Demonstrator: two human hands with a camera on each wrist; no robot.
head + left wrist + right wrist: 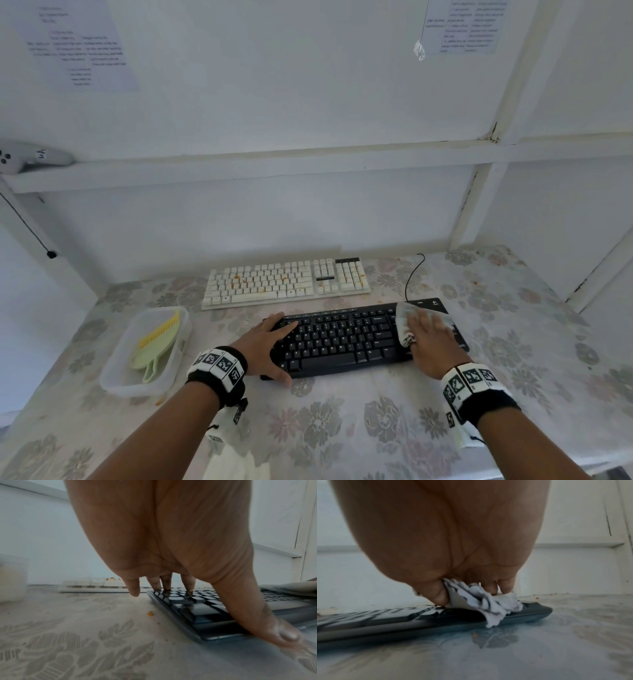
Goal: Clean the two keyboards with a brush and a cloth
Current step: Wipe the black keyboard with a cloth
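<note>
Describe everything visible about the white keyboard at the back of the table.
The white keyboard is a full-size board with pale keycaps, a number pad and a dark strip at its right end. It looks like plastic. Orange crumbs and stains dot its keys, mostly across the middle rows. It lies flat on the floral tablecloth, near the wall, just behind the black keyboard. Neither hand touches it.

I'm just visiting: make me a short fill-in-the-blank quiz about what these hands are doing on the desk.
1. The right hand presses a ____ onto the black keyboard.
2. The left hand steadies the ____ keyboard.
3. Orange crumbs lie on the ____ keyboard.
4. The yellow brush lies in a clear plastic ____.

Missing words: cloth; black; white; container
</note>
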